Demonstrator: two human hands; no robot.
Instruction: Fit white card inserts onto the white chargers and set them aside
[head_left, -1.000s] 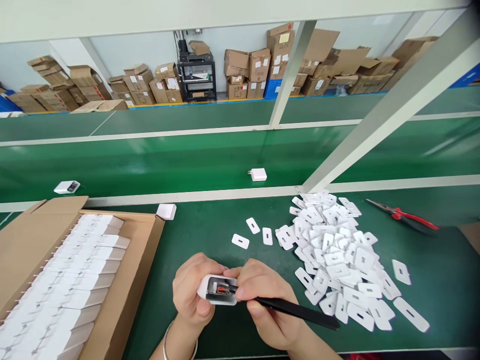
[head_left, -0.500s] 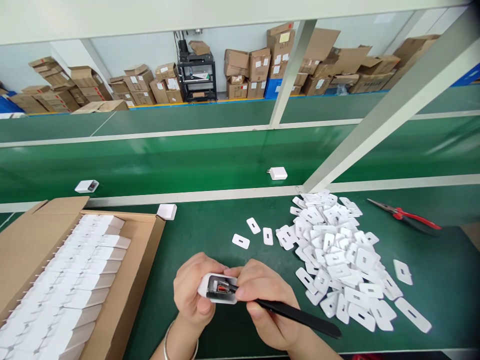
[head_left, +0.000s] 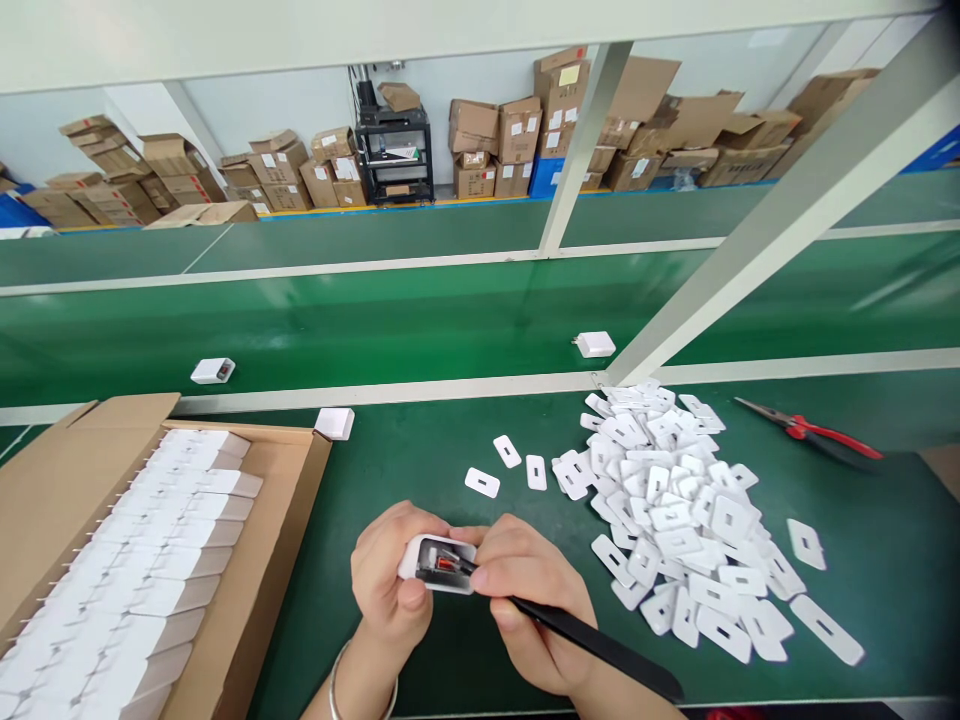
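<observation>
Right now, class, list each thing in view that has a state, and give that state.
White charger shell: open-ended, insides showing, gripped by left hand.
Black tool: in right hand, tip inside the shell.
Cardboard box: flaps open, filled.
Red pliers: lying flat.

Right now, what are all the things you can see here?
Open charger shell: one, white, in the left hand.
Tool: one, black, in the right hand, tip in the shell.
Cover plates: a big pile, white, right side of bench.
Carton: one, brown, left, packed with white chargers.
Pliers: one, red handles, far right.
Chargers on belt: two, white, green conveyor.
Boxes: many, brown, back wall.
Hands: left hand, right hand.
</observation>
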